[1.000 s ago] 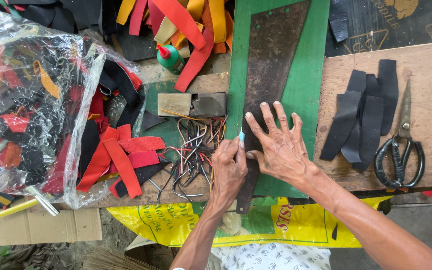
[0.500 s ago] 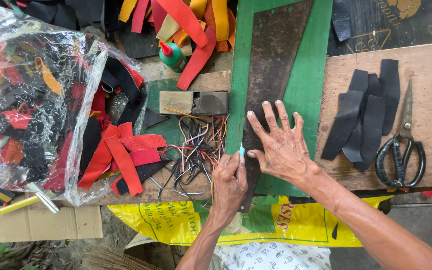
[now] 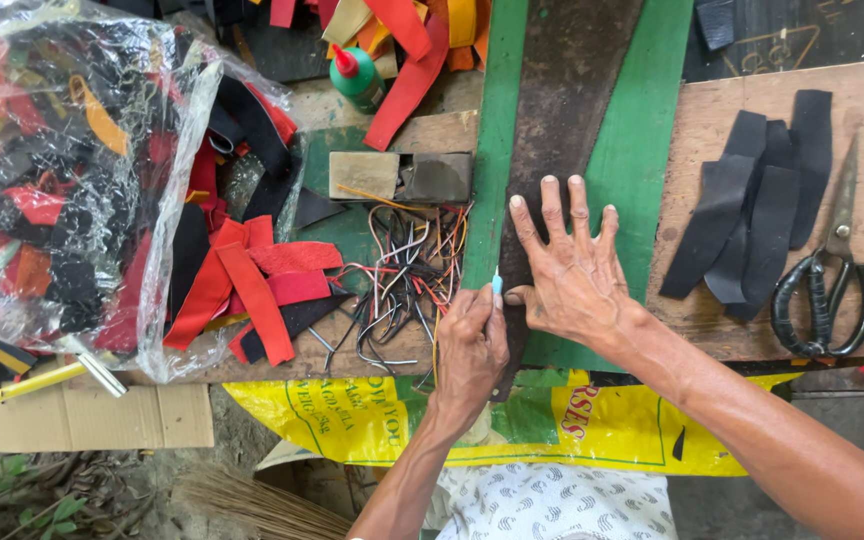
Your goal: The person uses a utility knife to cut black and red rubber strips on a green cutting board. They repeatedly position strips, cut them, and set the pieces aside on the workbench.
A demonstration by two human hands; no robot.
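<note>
Barely shifted, left hand (image 3: pixel 470 345) pinches pale-blue marker (image 3: pixel 497 287) against dark leather strip (image 3: pixel 562 120).

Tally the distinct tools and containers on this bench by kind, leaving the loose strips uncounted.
Scissors: 1
Green glue bottle: 1
Small blade tool, held in the left hand: 1
Clear plastic bag of scraps: 1
Sharpening blocks: 2
Total: 6

Soft even daylight, faint shadows, sharp focus — slight edge distortion
</note>
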